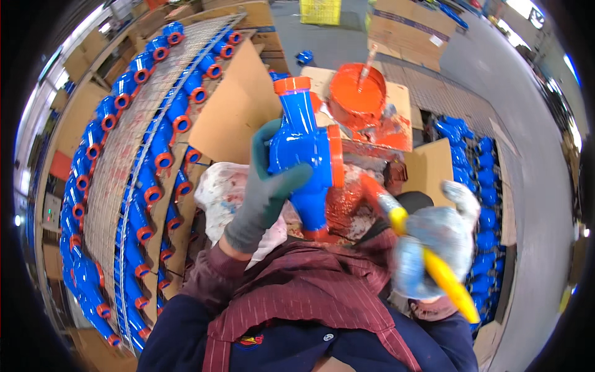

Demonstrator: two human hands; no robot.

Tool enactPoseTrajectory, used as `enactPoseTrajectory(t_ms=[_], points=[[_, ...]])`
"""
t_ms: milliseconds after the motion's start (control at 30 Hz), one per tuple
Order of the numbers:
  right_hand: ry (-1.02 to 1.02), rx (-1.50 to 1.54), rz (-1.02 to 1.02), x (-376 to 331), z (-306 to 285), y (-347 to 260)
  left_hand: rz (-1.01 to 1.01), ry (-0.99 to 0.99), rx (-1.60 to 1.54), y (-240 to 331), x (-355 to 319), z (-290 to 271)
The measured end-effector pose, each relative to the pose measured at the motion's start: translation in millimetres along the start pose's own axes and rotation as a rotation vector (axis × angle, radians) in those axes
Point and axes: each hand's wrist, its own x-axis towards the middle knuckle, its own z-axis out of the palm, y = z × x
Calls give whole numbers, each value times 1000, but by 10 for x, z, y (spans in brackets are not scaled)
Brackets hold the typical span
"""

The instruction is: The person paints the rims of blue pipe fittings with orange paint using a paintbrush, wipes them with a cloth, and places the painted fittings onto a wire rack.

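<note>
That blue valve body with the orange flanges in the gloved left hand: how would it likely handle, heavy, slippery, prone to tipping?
The blue valve body looks like thick cast metal, so probably heavy for its size and rigid. The left hand grips its blue middle; the orange flange faces look glossy, possibly wet and slick. Stood on its narrow end, it seems top-heavy and could tip.

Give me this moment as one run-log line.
left hand: grips blue valve body, upright | right hand: holds yellow-handled brush | orange paint bucket: behind valve | painted valves: racked left
</note>
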Motion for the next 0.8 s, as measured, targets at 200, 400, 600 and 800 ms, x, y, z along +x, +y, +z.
enactPoseTrajectory(t_ms=[200, 400, 600, 800], points=[[71, 79, 120, -99, -54, 41, -266, -229, -997, 74, -23, -179], [5, 153, 85, 7, 68, -33, -259, -240, -1091, 264, 67, -315], [-161, 304, -34, 278, 278, -124, -195, -128, -1324, 356, 452, -442], [-156, 367, -238, 755, 670, -326, -99, -178, -1325, 226, 731, -816]])
